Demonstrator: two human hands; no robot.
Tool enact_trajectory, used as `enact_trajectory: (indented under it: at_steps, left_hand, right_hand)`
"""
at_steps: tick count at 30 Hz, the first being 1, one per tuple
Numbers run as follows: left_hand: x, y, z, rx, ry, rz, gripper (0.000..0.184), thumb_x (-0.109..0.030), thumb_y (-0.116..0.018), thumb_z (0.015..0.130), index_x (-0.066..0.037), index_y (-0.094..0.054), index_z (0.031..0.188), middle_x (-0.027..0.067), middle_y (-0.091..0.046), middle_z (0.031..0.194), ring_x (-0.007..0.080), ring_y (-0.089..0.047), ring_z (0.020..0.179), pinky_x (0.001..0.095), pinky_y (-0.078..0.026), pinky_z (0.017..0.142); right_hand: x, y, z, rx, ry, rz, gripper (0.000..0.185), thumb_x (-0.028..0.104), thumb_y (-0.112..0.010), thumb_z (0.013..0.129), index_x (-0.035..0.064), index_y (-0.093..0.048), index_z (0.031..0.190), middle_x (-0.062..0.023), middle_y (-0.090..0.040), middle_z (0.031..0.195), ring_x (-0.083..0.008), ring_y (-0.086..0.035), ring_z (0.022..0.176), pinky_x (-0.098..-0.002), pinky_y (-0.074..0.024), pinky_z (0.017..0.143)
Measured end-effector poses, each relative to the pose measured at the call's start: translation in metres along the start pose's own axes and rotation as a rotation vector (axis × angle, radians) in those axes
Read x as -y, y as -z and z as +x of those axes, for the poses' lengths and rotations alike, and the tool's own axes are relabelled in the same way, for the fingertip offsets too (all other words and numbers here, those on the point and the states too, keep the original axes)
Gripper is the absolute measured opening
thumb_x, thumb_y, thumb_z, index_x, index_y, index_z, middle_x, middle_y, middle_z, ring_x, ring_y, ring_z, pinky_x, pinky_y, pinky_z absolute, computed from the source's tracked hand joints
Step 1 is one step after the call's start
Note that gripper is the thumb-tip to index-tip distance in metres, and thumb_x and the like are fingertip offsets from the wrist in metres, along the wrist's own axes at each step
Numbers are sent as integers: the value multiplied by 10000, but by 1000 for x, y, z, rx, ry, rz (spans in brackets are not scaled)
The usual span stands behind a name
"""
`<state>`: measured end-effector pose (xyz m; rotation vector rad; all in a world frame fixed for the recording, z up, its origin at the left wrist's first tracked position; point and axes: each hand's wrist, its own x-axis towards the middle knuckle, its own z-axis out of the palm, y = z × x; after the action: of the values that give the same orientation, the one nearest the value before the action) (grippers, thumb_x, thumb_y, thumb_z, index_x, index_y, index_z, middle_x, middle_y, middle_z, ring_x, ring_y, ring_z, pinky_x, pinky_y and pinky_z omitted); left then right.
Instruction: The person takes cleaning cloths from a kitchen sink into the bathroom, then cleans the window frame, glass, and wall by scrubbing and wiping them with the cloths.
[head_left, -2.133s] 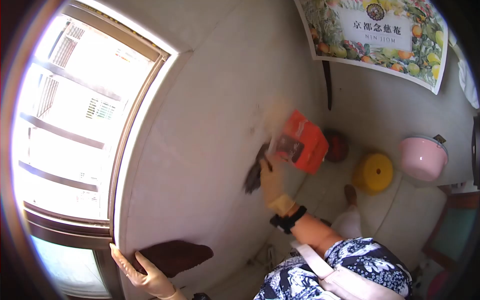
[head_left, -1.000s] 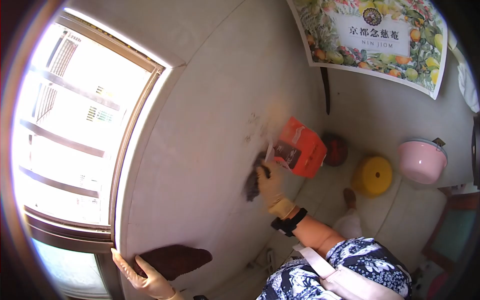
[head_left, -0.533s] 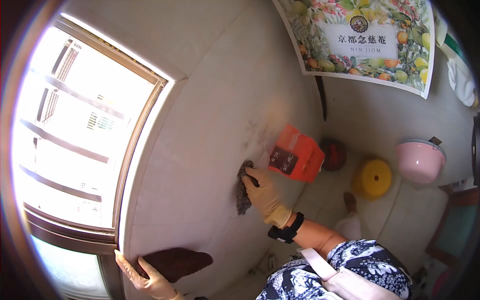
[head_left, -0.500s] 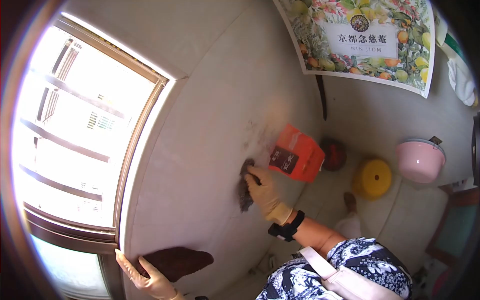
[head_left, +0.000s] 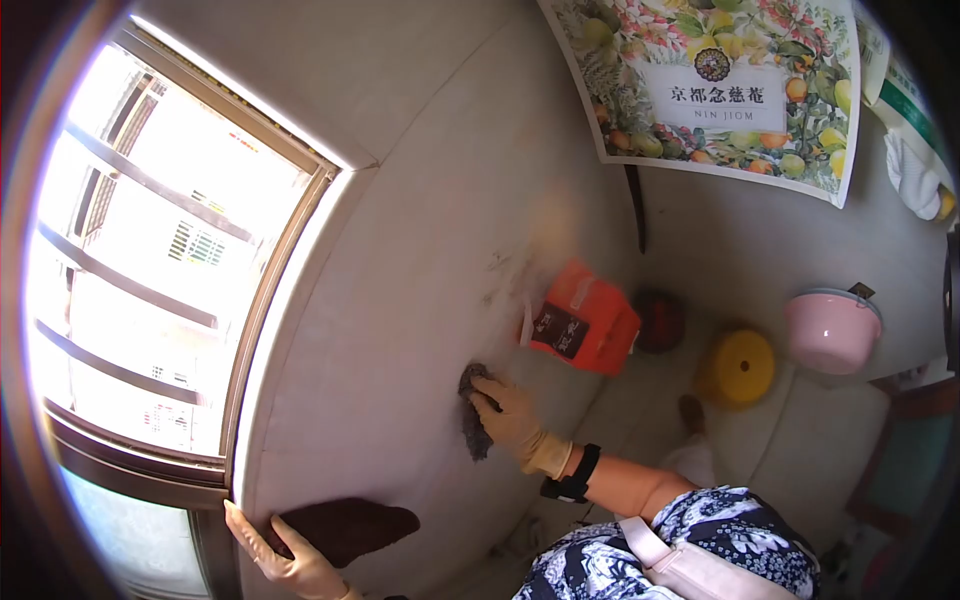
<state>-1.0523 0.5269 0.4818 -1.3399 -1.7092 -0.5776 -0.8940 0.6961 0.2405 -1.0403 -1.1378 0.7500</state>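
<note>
My right hand (head_left: 508, 415), in a pale tan glove, presses a dark grey, rough-looking rag (head_left: 474, 418) against the light wall (head_left: 390, 330). My left hand (head_left: 290, 568), gloved alike, rests by the lower corner of the window frame (head_left: 236, 440), its fingers stretched and the thumb apart. Beside its thumb is a flat dark brown piece (head_left: 350, 532) against the wall; I cannot tell what it is or whether the hand touches it. Faint dark smudges (head_left: 490, 280) mark the wall above the rag.
A red bag (head_left: 590, 320) with a dark label is close to my right hand. Beyond it are a dark red round object (head_left: 660, 320), a yellow stool (head_left: 742, 368) and a pink basin (head_left: 835, 332). A fruit-patterned poster (head_left: 720, 90) hangs above. White cloth (head_left: 912, 180) hangs at right.
My right hand and the rag have slid down and slightly left along the wall. The smudges above look fainter. My left hand stays by the window frame; the view has shifted a little.
</note>
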Motion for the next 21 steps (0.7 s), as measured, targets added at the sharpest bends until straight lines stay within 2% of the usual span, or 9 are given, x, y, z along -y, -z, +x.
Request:
enact_trajectory:
  at_steps: [2,4,5,8,14,16,17,19,21]
  left_hand:
    - [3,3,1,16,-33,18,452,-14,-508,910,0,-431,1356,172,-481,1353,326,-470,1242,408,-384,1041]
    - [2,5,-1,27,0,18,451,-15,-508,911,1,-431,1355,173,-479,1355,326,-468,1244,407,-384,1041]
    - [0,6,0,34,30,15,450,-16,-508,911,2,-431,1355,174,-477,1356,325,-466,1246,406,-383,1041]
    - [-22,11,13,-89,-35,-71,369,-135,-611,883,-118,-587,1251,208,-586,1215,343,-565,1124,395,-439,972]
    - [0,3,2,15,-11,25,454,-8,-502,912,-1,-427,1359,173,-474,1360,326,-463,1249,405,-381,1042]
    - [0,1,1,25,-9,13,454,-6,-500,911,-1,-426,1359,173,-473,1360,326,-463,1249,406,-379,1044]
    - [1,4,1,34,-6,13,454,-3,-498,911,-1,-426,1359,173,-473,1360,327,-462,1250,406,-377,1046]
    - [6,0,0,30,13,14,456,1,-497,909,-2,-426,1360,174,-472,1361,327,-461,1251,406,-376,1048]
    - [5,4,0,34,15,15,458,6,-496,907,-4,-426,1360,174,-471,1363,327,-460,1252,406,-375,1050]
  right_hand:
    - [-6,1,6,32,152,-72,288,155,-630,831,14,-628,1082,-201,-631,1055,-358,-592,991,-396,-462,892]
    - [7,17,54,-123,-286,123,284,135,-621,837,-3,-620,1086,-215,-622,1088,-363,-587,1016,-394,-455,911]
    - [5,13,47,-125,-286,126,284,135,-621,837,-3,-620,1086,-215,-622,1088,-363,-587,1016,-394,-455,911]
    - [-6,5,35,-119,8,-109,288,113,-612,839,-24,-610,1092,-230,-612,1108,-370,-581,1032,-393,-448,923]
    - [23,14,36,-152,-146,57,280,116,-605,850,-15,-615,1098,-232,-612,1110,-355,-589,1027,-369,-462,891]
    - [52,28,19,17,361,-447,261,134,-605,857,11,-629,1086,-216,-630,1057,-338,-601,997,-359,-474,861]
    - [45,28,25,20,360,-443,261,134,-605,857,11,-629,1086,-216,-630,1057,-338,-601,997,-359,-474,861]
    - [20,24,47,12,-511,334,264,154,-609,854,47,-634,1094,-188,-632,1060,-337,-602,984,-384,-476,857]
    - [20,12,36,-16,-323,170,270,136,-617,849,39,-635,1100,-177,-639,1037,-335,-608,962,-379,-478,857]
